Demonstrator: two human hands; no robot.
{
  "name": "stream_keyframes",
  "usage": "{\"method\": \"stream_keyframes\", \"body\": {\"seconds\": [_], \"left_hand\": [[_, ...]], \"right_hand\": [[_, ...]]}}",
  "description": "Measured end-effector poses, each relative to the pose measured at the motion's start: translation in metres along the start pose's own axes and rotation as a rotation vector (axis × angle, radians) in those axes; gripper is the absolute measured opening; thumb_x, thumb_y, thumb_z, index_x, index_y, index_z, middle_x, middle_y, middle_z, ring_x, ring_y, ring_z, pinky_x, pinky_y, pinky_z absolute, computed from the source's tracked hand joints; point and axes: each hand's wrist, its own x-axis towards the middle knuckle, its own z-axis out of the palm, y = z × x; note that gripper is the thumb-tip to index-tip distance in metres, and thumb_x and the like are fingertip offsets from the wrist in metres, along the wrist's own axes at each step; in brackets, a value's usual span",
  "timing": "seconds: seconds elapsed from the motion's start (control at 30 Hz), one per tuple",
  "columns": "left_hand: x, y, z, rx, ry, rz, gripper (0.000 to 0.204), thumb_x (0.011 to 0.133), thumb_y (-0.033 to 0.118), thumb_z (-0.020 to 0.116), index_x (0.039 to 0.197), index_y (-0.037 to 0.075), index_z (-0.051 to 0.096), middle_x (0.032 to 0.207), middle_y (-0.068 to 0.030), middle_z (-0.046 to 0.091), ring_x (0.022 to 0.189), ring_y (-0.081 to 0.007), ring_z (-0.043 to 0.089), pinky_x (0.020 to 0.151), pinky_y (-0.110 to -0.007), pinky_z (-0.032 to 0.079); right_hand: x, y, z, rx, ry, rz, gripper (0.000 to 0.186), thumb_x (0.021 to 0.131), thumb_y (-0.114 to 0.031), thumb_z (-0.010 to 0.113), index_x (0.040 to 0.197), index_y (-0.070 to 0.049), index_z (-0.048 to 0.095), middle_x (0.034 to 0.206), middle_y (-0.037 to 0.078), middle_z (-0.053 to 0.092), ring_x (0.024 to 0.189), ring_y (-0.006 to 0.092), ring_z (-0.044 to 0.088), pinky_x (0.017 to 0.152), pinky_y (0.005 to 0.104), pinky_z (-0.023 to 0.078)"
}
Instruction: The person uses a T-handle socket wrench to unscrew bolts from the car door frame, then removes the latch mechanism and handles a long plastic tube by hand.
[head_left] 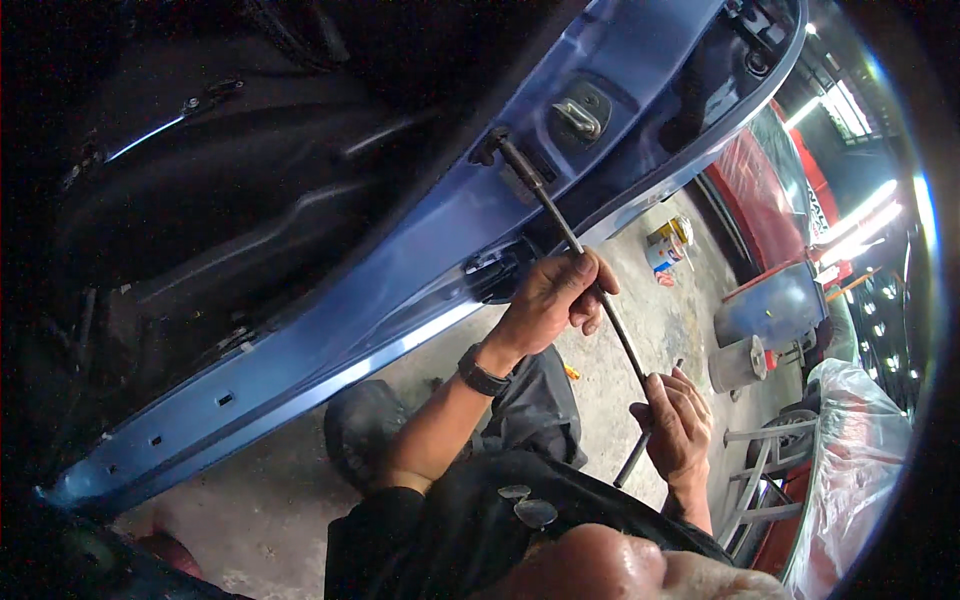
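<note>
A long steel socket wrench (622, 330) slants across the view, with a bar across its near end. Its socket end meets a dark fitting (490, 147) on the blue car body frame (330, 290); whether it sits on a bolt head cannot be made out. My left hand (555, 295) is closed around the middle of the shaft with the fingertips, a black strap on its wrist. My right hand (680, 425) grips the bar end lower down. Beside the socket end, a metal striker loop (580, 118) is fixed to the body.
The dark vehicle interior (250, 180) lies to the left. On the concrete floor (690, 290) stand paint cans (668, 245) and a whitish bucket (738, 365). At the right are a metal stand (765, 450), plastic sheeting (850, 470), a blue drum-like container (770, 310) and a red, plastic-draped vehicle (765, 180).
</note>
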Motion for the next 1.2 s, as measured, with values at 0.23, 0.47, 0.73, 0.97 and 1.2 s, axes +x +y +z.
{"method": "stream_keyframes", "body": {"seconds": [0.23,0.47,0.73,0.97,1.2], "left_hand": [[0.002,-0.006,-0.007,-0.072,-0.046,-0.013,0.048,0.103,0.047,0.044,0.097,0.002,0.06,0.064,0.0009,0.047,0.053,-0.0059,0.041,0.053,-0.026,0.045],[0.004,-0.009,-0.01,-0.109,-0.078,-0.004,0.046,0.103,0.045,0.044,0.099,0.003,0.061,0.065,0.0007,0.049,0.053,-0.0055,0.041,0.055,-0.027,0.047],[0.0,0.005,-0.001,-0.123,-0.085,-0.079,0.039,0.104,0.038,0.047,0.109,0.001,0.061,0.075,-0.002,0.057,0.059,-0.0095,0.055,0.057,-0.03,0.053],[0.004,-0.018,-0.003,-0.143,0.003,0.055,0.031,0.101,0.029,0.054,0.114,0.001,0.06,0.099,-0.0137,0.068,0.088,-0.0224,0.071,0.072,-0.035,0.062],[0.003,-0.015,0.007,-0.137,0.19,0.036,0.021,0.095,0.025,0.067,0.098,0.008,0.057,0.08,-0.002,0.059,0.056,-0.0162,0.063,0.049,-0.03,0.054]], "right_hand": [[0.001,-0.005,-0.006,-0.201,-0.027,-0.054,0.05,0.073,-0.01,0.079,0.121,-0.005,0.064,0.094,0.007,0.067,0.098,0.0275,0.067,0.095,0.0495,0.051],[0.003,-0.004,-0.004,-0.104,0.029,-0.023,0.048,0.073,-0.012,0.08,0.118,-0.006,0.065,0.093,0.008,0.068,0.096,0.0278,0.068,0.091,0.0486,0.053],[-0.015,0.007,-0.001,1.62,-0.023,0.989,0.061,0.099,-0.042,0.053,0.124,0.013,0.05,0.079,0.022,0.068,0.074,0.0347,0.071,0.072,0.0422,0.06],[-0.029,0.014,0.004,0.872,-0.151,0.854,0.078,0.102,-0.058,0.032,0.111,0.013,0.063,0.081,0.018,0.071,0.075,0.0273,0.069,0.076,0.0383,0.053],[-0.045,0.031,0.005,0.084,0.2,0.66,0.032,0.091,-0.025,0.068,0.106,0.002,0.064,0.084,0.011,0.065,0.082,0.0225,0.063,0.077,0.0373,0.05]]}}
